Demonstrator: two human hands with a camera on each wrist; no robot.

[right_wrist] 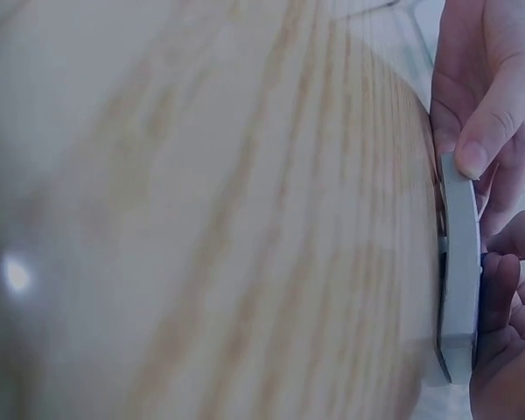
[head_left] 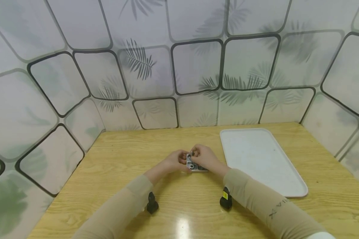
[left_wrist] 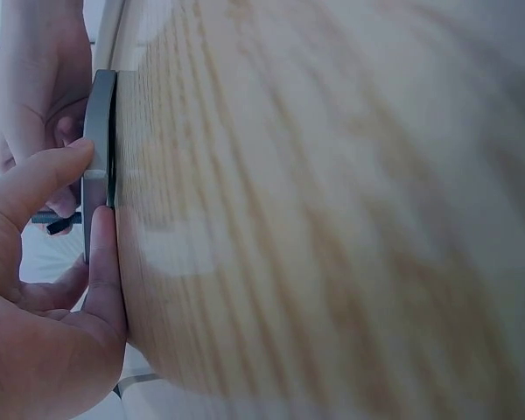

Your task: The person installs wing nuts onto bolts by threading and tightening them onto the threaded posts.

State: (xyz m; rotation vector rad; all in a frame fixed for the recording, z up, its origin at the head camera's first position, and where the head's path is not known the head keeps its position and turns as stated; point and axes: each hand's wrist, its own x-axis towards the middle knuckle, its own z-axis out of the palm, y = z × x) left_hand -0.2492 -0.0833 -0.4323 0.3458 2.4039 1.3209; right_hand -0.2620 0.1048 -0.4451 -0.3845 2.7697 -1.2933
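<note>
A small rectangular grey metal plate (head_left: 192,167) with raised edges and a round ring on its upper face lies on the wooden table. My left hand (head_left: 176,161) grips its left side, thumb and fingers along the edge. Above the plate's far part, the fingertips of my right hand (head_left: 205,156) pinch a small dark part; the left wrist view shows it as a threaded bolt (left_wrist: 45,218) standing out from the plate. In the right wrist view the plate (right_wrist: 460,280) appears edge-on, and the right fingers hide the part. Whether the bolt sits in a hole, I cannot tell.
A white tray (head_left: 257,156) lies to the right, beyond the right forearm. Black wrist devices (head_left: 152,203) hang below both sleeves. A patterned curtain (head_left: 197,66) closes off the table's back and sides.
</note>
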